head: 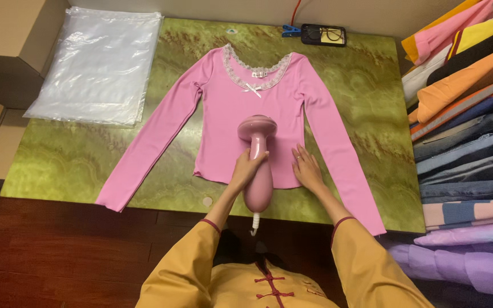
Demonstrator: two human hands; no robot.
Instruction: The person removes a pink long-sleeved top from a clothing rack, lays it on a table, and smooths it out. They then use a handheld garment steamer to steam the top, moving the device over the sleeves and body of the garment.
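Observation:
A pink long-sleeved top (223, 108) with a white lace neckline lies flat, front up, on a green marbled table (366, 85). My left hand (245, 169) grips the handle of a pink handheld garment steamer (257, 130), whose round head rests on the middle of the top. A white cord hangs from the steamer's rear end over the table's near edge. My right hand (307, 169) lies flat, fingers spread, on the top's lower hem just right of the steamer. Both arms wear yellow sleeves.
A stack of clear plastic bags (95, 63) lies at the table's far left. A black case with glasses (323, 34) and a blue clip (290, 29) sit at the far edge. Folded clothes (469, 114) are piled along the right. Cardboard boxes (7, 34) stand left; dark wood floor (58, 251) below.

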